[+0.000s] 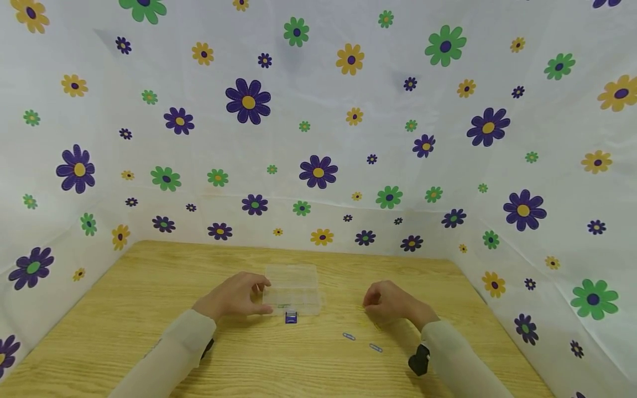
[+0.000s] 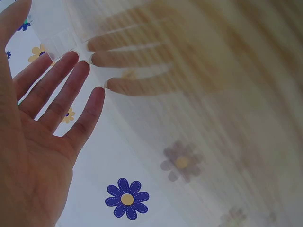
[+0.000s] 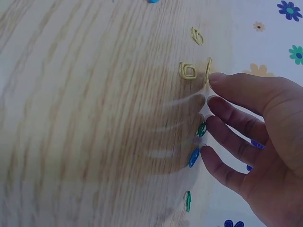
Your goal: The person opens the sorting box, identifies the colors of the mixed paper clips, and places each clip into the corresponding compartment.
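Observation:
In the head view my left hand (image 1: 241, 296) is at the left side of a clear plastic box (image 1: 291, 276), thumb and fingers spread apart around its edge. The left wrist view shows these fingers (image 2: 59, 90) nearly straight, tips down at the surface. My right hand (image 1: 390, 303) is low over the table, to the right of the box. In the right wrist view a yellow paper clip (image 3: 208, 71) stands narrow at its thumb tip, pinched there; the index finger is hidden behind the thumb. Two more yellow paper clips (image 3: 188, 71) lie beside it.
Two blue paper clips (image 1: 349, 336) lie on the wooden table (image 1: 239, 365) before my right hand. A small dark blue clip (image 1: 291, 318) sits at the box's front edge. Green paper clips (image 3: 188, 201) show by the right fingers. Flowered cloth (image 1: 318, 138) walls the table's back and sides.

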Demonstrator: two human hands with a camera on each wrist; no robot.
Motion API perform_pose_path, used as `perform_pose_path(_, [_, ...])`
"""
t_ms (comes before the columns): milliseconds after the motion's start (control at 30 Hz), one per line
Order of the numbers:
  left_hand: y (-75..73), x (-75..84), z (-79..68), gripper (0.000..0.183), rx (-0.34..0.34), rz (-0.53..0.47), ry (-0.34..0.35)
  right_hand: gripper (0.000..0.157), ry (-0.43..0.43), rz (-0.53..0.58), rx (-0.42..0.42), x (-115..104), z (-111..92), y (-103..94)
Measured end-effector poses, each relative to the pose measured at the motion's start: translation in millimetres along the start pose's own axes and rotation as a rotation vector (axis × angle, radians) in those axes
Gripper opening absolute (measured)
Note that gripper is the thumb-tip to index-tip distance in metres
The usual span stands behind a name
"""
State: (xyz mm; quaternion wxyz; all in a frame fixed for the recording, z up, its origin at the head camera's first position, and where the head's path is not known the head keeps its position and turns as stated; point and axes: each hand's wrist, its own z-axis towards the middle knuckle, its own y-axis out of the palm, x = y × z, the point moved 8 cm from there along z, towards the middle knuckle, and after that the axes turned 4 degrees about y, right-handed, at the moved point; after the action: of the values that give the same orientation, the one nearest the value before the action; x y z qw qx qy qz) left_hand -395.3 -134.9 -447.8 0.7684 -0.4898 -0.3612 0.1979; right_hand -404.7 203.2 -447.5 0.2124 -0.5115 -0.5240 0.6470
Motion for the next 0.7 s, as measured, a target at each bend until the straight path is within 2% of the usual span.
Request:
perform_pose_path(433, [-1.1, -0.1, -0.2, 0.066, 0.000, 0.010, 0.004, 0.005, -0.065, -0.038, 0.007, -5.0, 1.8, 0.1])
perform_pose_path(700, [0.0, -1.1, 0.3, 0.066, -0.005, 0.005, -0.011, 0.004, -0.069, -0.003, 0.000, -7.3, 1.9, 1.9])
